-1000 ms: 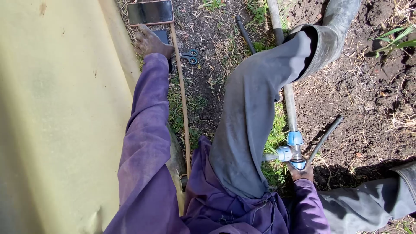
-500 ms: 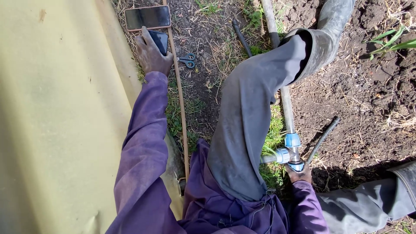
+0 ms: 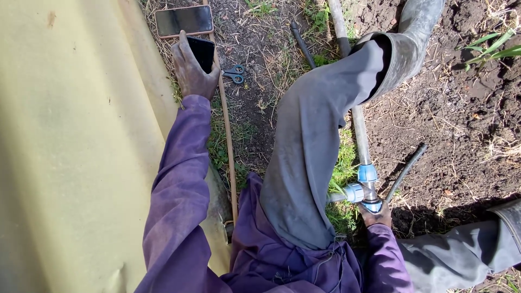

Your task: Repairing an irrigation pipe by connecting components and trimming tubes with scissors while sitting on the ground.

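View from the head camera, looking down over a purple-sleeved torso and a raised knee in grey trousers. The left hand (image 3: 191, 68) is stretched forward and closed around a dark phone (image 3: 202, 53), which is held just above the ground beside a yellow sheet wall (image 3: 70, 163). A second phone (image 3: 184, 20) is seen lying flat on the soil just beyond it, and a pair of scissors (image 3: 234, 74) is seen to its right, beside a thin brown rod (image 3: 227, 135). The right hand (image 3: 375, 215) is closed on the lower end of a blue pipe fitting (image 3: 365, 187), to which a grey pipe (image 3: 353, 103) is joined. A black hose (image 3: 405, 171) is seen just beside the fitting.
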